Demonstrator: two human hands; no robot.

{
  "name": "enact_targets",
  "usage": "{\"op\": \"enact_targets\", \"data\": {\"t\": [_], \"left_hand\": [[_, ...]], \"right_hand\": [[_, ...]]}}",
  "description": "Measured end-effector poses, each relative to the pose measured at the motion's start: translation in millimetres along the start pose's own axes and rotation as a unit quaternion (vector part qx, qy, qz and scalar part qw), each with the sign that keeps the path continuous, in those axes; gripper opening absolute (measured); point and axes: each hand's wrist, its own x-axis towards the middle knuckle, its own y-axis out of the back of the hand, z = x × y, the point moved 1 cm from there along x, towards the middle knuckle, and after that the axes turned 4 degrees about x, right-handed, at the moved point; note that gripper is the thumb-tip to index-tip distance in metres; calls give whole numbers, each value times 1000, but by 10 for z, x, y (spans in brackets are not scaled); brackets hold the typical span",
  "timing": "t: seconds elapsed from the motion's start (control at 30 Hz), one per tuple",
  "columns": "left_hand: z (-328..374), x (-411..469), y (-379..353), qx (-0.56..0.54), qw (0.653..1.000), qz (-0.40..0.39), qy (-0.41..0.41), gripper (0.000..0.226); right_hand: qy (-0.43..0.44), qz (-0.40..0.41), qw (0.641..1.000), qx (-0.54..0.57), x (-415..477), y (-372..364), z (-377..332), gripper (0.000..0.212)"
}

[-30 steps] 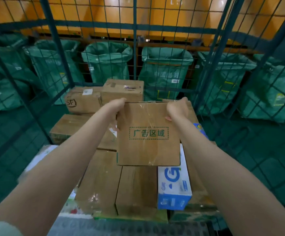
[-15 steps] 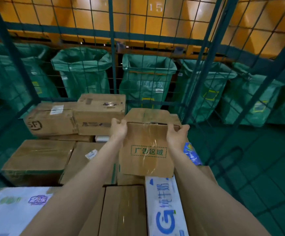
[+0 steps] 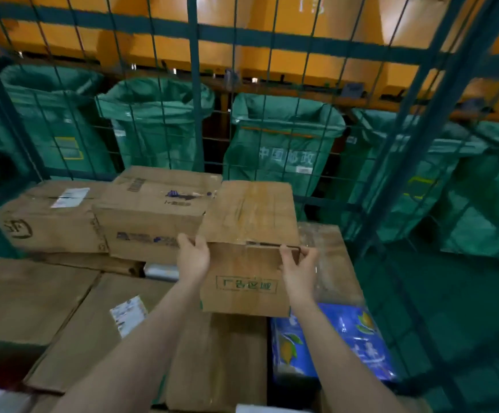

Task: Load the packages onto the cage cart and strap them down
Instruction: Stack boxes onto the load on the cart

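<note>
Loading in hand: left grip [image 3: 193, 257] and right grip [image 3: 299, 268] both clamped on the stamped box [image 3: 248, 228] at 12 o'clock; next, I judge, seat it flat against the carton [image 3: 153, 216] at 10 o'clock, then release

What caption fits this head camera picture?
Left hand and right hand grip a cardboard box among packages in the cage cart.

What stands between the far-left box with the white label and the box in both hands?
Head view: a box with dark print stands between the labelled box and the held box.
</note>
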Motion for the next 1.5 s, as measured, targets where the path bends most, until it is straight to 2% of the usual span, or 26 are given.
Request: {"op": "enact_targets", "data": {"t": [0.07, 0.13, 0.33, 0.57, 0.7, 0.8, 0.97, 1.13, 1.27, 1.5], "left_hand": [[-224, 42, -127, -7, 999, 9, 29, 18], [-313, 79, -224, 7, 1000, 28, 0, 20], [-227, 380, -384, 23, 998, 54, -13, 24], [-38, 605, -456, 75, 996, 43, -22, 26], [32, 736, -489, 61, 997, 37, -15, 30], [-5, 739, -499, 69, 997, 37, -26, 33], [-1, 655, -464, 108, 994, 29, -13, 49], [103, 402, -373, 166, 986, -4, -8, 56], [244, 284, -239, 175, 984, -16, -20, 53], [416, -105, 45, 203, 975, -51, -73, 34]], "right_hand": [[-34, -13, 999, -29, 54, -81, 220, 40], [-30, -1, 998, -53, 160, -124, 322, 44], [-51, 4, 999, -14, 552, -240, 186, 31], [-91, -24, 996, -7, 846, -293, 46, 37], [-40, -30, 992, -117, 873, -371, -31, 39], [-45, -23, 987, -151, 843, -390, -42, 39], [-91, -50, 981, -167, 900, -410, -142, 46], [-102, -64, 977, -177, 721, -302, -234, 65], [-104, -54, 970, -212, 527, -287, -240, 64], [-85, -72, 960, -258, 68, -215, -463, 53]]}}
